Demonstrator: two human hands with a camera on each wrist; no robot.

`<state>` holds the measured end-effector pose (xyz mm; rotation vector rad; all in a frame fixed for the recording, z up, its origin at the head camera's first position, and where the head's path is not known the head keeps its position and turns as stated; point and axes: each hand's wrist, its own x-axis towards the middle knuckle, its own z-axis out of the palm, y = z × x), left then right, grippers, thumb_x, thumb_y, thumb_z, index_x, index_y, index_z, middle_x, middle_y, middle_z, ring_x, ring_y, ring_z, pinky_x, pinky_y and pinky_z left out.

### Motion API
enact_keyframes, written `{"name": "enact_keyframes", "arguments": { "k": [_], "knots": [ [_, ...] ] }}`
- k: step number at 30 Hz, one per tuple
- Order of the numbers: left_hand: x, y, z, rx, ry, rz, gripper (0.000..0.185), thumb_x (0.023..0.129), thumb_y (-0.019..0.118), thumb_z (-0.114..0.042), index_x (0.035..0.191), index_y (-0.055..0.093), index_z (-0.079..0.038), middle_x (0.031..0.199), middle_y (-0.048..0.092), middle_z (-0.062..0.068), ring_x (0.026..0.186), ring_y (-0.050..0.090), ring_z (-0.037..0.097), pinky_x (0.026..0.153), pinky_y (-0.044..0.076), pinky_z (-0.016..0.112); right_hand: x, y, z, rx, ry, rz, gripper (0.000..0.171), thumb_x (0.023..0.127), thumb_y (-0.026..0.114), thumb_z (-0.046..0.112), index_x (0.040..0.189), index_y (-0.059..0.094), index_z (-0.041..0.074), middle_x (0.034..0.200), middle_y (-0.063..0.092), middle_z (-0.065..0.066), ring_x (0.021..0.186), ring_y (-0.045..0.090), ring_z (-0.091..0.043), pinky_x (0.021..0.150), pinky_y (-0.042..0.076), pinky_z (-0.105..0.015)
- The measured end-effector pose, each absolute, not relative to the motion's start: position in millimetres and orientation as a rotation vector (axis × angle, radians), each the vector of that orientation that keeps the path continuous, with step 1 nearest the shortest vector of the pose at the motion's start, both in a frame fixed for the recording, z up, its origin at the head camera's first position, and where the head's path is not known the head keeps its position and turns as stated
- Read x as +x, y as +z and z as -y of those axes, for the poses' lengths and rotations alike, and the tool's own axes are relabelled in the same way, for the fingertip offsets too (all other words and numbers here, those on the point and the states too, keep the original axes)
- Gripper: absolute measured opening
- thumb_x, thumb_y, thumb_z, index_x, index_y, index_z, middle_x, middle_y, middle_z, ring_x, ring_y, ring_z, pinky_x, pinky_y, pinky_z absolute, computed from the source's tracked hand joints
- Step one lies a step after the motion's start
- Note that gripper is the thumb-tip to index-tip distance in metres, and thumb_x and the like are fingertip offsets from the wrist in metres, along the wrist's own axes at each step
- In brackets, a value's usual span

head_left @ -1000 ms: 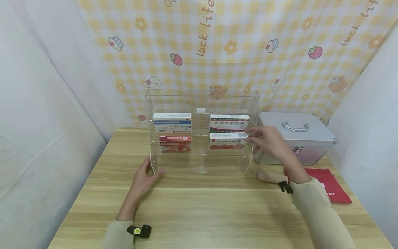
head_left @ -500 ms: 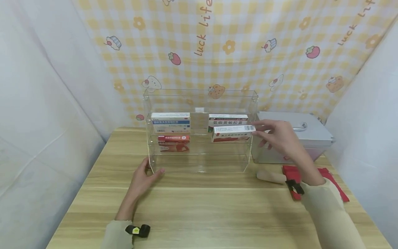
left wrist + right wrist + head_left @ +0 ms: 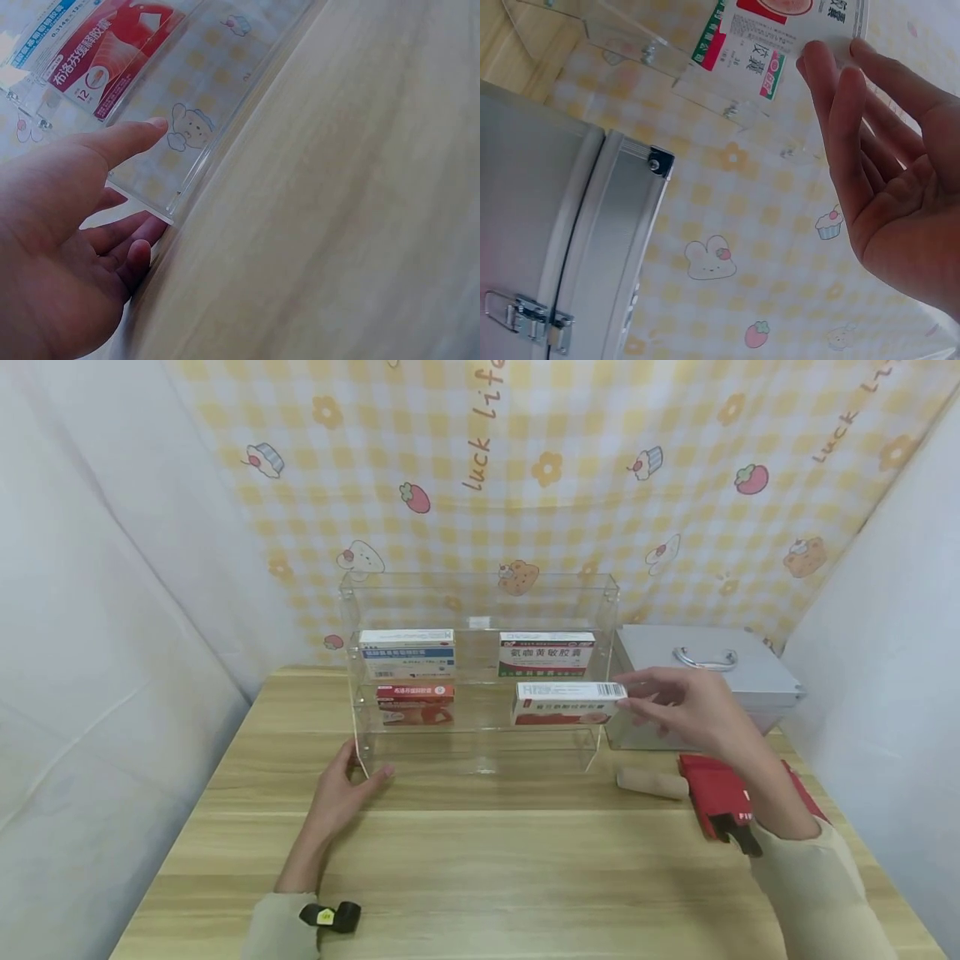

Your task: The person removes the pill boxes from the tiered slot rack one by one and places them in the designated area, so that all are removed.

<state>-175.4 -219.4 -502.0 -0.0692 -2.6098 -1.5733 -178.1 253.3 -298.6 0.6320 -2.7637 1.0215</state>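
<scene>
A clear acrylic display rack (image 3: 480,752) stands on the table. My left hand (image 3: 339,795) holds its lower left corner, thumb in front and fingers round the side panel; the left wrist view shows this hand (image 3: 67,225) close up. Between thumb and fingertips my right hand (image 3: 693,710) pinches the right end of a white-and-red medicine box (image 3: 566,703), held in front of the right half of the rack. In the right wrist view the box (image 3: 810,30) shows only partly. Behind it, a white-and-green medicine box (image 3: 547,656) sits on the upper tier.
On the rack's left are a blue-and-white medicine box (image 3: 408,662) and, below it, a red medicine box (image 3: 415,703). A silver metal case (image 3: 652,652) stands right of the rack. Before it lie a beige roll (image 3: 651,782) and a red pouch (image 3: 701,777).
My right hand has lifted the white-and-red medicine box off its tier, drawn it forward and right, then lowered it in front of the rack. My left hand stays at the rack's corner.
</scene>
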Motion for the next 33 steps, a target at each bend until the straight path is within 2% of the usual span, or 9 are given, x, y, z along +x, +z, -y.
{"name": "enact_keyframes", "arguments": {
  "k": [5,12,18,22,25,33],
  "knots": [
    [-176.9,-503.8,220.5,-0.083,-1.563,2.604,0.082,0.086,0.075,-0.040,0.151,0.034,-0.011,0.122,0.057,0.016,0.110,0.052,0.030,0.098,0.037,0.054,-167.5,-308.6,-256.3,0.657,1.046,2.780,0.029,0.087,0.077,0.023,0.115,0.073,0.023,0.095,0.073,0.003,0.072,0.068,-0.014,0.052,0.053,-0.029],
    [-177.5,-504.6,220.3,-0.075,-1.550,2.608,0.082,0.086,0.075,-0.041,0.150,0.035,-0.010,0.122,0.058,0.016,0.112,0.052,0.031,0.101,0.035,0.056,-162.6,-325.8,-254.3,0.657,1.175,2.842,0.028,0.086,0.078,0.022,0.113,0.073,0.021,0.093,0.073,0.003,0.063,0.065,-0.015,0.050,0.054,-0.032],
    [-177.2,-504.1,219.0,-0.053,-1.549,2.621,0.082,0.086,0.075,-0.044,0.150,0.036,-0.011,0.121,0.058,0.015,0.112,0.051,0.030,0.101,0.034,0.056,-160.0,-345.9,-255.1,0.651,1.194,2.907,0.027,0.085,0.078,0.025,0.111,0.073,0.021,0.090,0.073,0.006,0.065,0.066,-0.017,0.052,0.055,-0.034],
    [-177.2,-503.6,218.1,-0.057,-1.544,2.627,0.081,0.086,0.074,-0.044,0.149,0.037,-0.010,0.121,0.058,0.016,0.112,0.051,0.031,0.100,0.034,0.055,-158.3,-359.6,-255.2,0.614,1.200,2.966,0.028,0.085,0.078,0.029,0.112,0.073,0.021,0.088,0.073,0.004,0.067,0.067,-0.018,0.054,0.055,-0.034],
    [-176.9,-503.3,217.8,-0.059,-1.548,2.625,0.080,0.086,0.074,-0.045,0.148,0.038,-0.010,0.120,0.058,0.016,0.112,0.052,0.031,0.099,0.034,0.055,-158.2,-370.0,-255.3,0.594,1.267,2.989,0.029,0.085,0.079,0.028,0.111,0.074,0.019,0.088,0.073,0.002,0.068,0.068,-0.024,0.056,0.056,-0.034],
    [-177.3,-503.1,218.0,-0.045,-1.536,2.630,0.080,0.086,0.073,-0.045,0.149,0.037,-0.011,0.118,0.059,0.015,0.109,0.052,0.029,0.096,0.037,0.052,-160.4,-394.6,-260.5,0.608,1.390,3.016,0.029,0.087,0.076,0.029,0.114,0.073,0.018,0.090,0.073,-0.004,0.067,0.067,-0.029,0.053,0.055,-0.038]
  ]
}}
